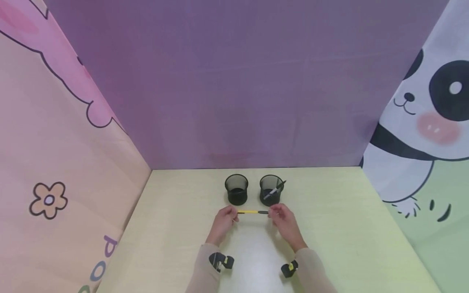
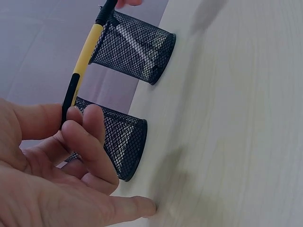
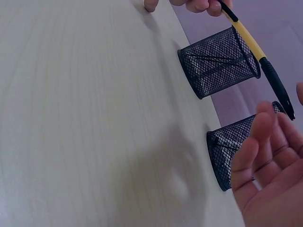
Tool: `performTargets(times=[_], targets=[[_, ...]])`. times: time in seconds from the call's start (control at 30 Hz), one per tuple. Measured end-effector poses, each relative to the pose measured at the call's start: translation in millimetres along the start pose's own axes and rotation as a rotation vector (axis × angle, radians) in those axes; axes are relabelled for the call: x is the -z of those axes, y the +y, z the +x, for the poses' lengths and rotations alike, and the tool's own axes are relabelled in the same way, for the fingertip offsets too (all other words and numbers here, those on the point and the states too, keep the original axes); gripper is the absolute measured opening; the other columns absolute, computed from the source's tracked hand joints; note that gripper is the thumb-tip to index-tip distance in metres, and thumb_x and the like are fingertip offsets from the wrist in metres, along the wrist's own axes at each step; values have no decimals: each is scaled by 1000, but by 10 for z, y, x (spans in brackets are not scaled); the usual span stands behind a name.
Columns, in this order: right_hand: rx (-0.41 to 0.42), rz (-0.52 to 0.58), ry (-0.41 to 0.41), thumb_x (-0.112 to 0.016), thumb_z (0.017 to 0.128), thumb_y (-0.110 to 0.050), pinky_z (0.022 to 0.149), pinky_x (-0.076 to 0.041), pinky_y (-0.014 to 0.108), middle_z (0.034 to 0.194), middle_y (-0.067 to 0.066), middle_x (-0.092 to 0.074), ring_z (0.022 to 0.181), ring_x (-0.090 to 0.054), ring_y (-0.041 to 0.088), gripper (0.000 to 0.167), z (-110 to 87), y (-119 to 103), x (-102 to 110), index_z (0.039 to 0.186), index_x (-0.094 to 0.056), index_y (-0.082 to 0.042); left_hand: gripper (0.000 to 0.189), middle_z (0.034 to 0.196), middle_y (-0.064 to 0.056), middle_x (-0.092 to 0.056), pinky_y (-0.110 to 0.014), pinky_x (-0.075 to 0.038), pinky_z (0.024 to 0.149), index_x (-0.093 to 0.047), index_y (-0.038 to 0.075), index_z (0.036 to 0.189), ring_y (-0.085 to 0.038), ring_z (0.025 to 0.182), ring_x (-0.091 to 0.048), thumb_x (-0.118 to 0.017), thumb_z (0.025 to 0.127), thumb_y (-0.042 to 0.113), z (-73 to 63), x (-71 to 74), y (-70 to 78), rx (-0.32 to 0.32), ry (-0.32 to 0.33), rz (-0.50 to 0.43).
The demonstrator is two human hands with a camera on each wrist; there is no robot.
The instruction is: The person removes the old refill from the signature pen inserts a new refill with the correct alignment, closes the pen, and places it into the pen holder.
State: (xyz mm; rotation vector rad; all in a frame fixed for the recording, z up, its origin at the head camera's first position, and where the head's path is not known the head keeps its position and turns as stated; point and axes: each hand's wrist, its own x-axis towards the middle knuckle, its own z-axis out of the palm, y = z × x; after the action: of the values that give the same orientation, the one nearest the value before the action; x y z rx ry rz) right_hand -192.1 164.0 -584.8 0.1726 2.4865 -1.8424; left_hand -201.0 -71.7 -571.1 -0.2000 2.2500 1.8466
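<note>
My left hand (image 1: pixel 226 219) pinches a yellow-and-black pen (image 1: pixel 250 211) by its clip end, between thumb and fingers. The pen lies level across the space between both hands, just above the table. At its black grip end is my right hand (image 1: pixel 284 221); the right wrist view shows its fingers (image 3: pixel 265 127) loosely bent beside the tip, with the thumb apart from the pen. Whether a fingertip touches the tip is hard to tell. Behind the hands stand two black mesh pen holders, a left one (image 1: pixel 236 197) and a right one (image 1: pixel 270 199).
A black-and-white pen (image 1: pixel 275 189) leans inside the right holder, its dark end over the rim. The pale wood table (image 1: pixel 176 228) meets a purple cloth wall (image 1: pixel 253 101) at the back. Printed cartoon cloths hang at both sides.
</note>
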Motion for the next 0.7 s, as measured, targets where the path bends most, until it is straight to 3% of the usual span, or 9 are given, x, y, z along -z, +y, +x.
performTargets(times=[0.17,0.3,0.5,0.7], targets=[[-91,-47,-17,-51,107,-34,65,-46,29,81,5,-63,74,-55,21,35,15,16,-3,102,-66,-3,20,87,-7,-64,-30,-46,74,-62,-6,104,-23,85,-59,-51,104,11,-5,3,-3,-9,0,-4],[-85,-64,-32,-50,107,-35,62,-43,28,75,3,-58,71,-51,20,37,1,8,11,95,-65,-3,20,88,-8,-64,-29,-46,74,-63,-4,103,-21,84,-58,-52,104,12,-11,3,-7,-18,0,-4],[-22,-68,-27,-57,105,-25,69,-47,29,83,6,-64,76,-56,21,27,-12,1,24,103,-66,0,20,87,-7,-64,-28,-45,72,-63,-4,102,-24,85,-60,-51,104,12,-26,8,5,-15,2,6],[-11,-63,-14,-60,102,-19,67,-48,29,92,8,-69,76,-57,20,21,-28,-22,30,111,-67,-1,22,87,-7,-64,-27,-45,72,-63,-5,104,-21,84,-59,-50,104,12,-23,13,11,-6,1,20]])
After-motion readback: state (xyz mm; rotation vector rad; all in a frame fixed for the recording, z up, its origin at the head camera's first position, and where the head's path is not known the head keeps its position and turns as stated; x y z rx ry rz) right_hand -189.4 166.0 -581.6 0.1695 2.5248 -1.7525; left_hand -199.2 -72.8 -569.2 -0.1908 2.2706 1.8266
